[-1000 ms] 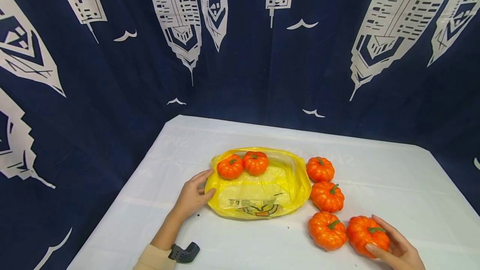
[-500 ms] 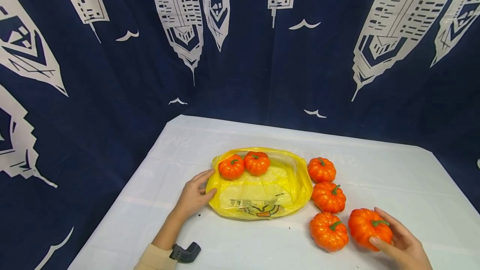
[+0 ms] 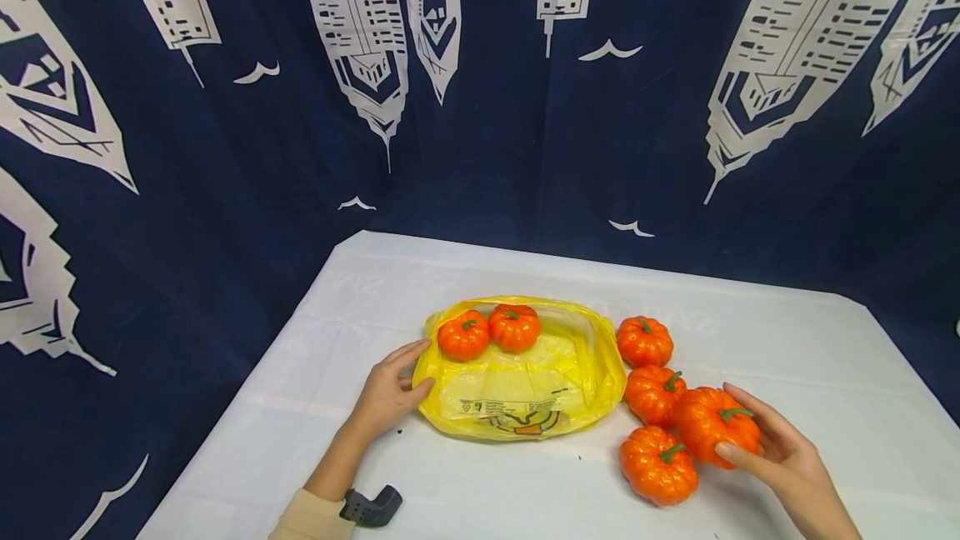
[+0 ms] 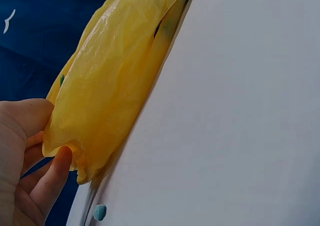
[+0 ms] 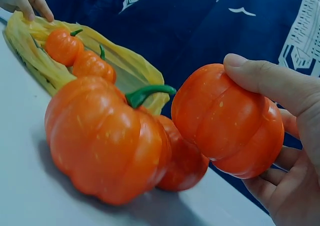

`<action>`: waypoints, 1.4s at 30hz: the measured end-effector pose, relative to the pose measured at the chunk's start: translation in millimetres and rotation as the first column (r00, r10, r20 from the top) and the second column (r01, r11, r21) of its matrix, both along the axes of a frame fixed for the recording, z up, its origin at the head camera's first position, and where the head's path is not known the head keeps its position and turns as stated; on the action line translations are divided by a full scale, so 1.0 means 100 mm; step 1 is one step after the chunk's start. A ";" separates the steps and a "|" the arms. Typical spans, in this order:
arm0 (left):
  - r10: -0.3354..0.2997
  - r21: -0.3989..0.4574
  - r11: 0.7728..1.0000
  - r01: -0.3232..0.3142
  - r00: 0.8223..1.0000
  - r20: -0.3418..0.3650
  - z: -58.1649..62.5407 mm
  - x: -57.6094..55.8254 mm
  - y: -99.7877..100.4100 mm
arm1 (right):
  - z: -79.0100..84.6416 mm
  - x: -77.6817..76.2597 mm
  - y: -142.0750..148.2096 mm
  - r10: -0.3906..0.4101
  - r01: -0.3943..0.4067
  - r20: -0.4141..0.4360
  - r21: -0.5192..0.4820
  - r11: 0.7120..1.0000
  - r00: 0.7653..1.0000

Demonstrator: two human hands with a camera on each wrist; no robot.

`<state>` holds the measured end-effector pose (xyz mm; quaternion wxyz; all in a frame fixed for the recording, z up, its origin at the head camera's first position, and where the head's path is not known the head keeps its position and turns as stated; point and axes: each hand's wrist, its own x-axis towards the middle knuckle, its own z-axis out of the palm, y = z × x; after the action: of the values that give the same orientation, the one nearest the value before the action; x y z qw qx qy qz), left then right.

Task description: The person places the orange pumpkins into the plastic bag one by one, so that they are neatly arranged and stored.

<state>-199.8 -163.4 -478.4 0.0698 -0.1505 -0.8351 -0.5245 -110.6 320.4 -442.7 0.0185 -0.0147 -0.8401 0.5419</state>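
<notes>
A yellow plastic bag [image 3: 525,407] lies open on the table with two small orange pumpkins [image 3: 463,336] inside. My left hand [image 3: 386,390] grips the bag's left end; in the left wrist view, thumb and fingers [image 4: 52,178] close on the yellow plastic. Fingers and thumb of my right hand [image 3: 780,448] hold another orange pumpkin [image 3: 712,427] with a green stem. In the right wrist view this held pumpkin [image 5: 227,121] is raised off the table, beside a nearer pumpkin [image 5: 105,141]. Its far side is hidden.
Right of the bag, three more pumpkins stand in a column: a back one [image 3: 643,342], a middle one [image 3: 651,394] partly covered by the held pumpkin, and a front one [image 3: 657,467]. A white cloth covers the table [image 3: 480,490]. Behind hangs a dark blue printed curtain [image 3: 495,165].
My right hand has lifted the pumpkin from the table and carried it up and left, so it now overlaps the middle pumpkin. My left hand stays at the bag.
</notes>
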 end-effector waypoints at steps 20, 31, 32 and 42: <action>-0.002 0.004 1.000 0.002 1.000 0.007 -0.02 -0.01 0.00 | 0.24 -0.31 -0.35 0.160 -0.202 -0.235 -0.166 0.965 0.959; -0.008 0.007 1.000 0.008 1.000 0.006 -0.02 0.00 -0.01 | 0.31 -0.45 -0.64 0.198 -0.232 -0.235 -0.128 0.964 0.952; -0.007 0.006 1.000 0.007 1.000 0.005 -0.02 0.00 -0.01 | 0.31 -0.46 -0.67 0.199 -0.231 -0.228 -0.125 0.965 0.953; -0.005 0.012 1.000 0.005 1.000 0.017 0.00 0.00 0.00 | 0.39 -0.56 -1.02 0.203 -0.234 -0.186 -0.164 0.958 0.961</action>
<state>-200.0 -163.9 -478.7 0.0622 -0.1476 -0.8321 -0.5310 -166.3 218.5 -404.0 0.0273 0.1225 -0.7781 0.6155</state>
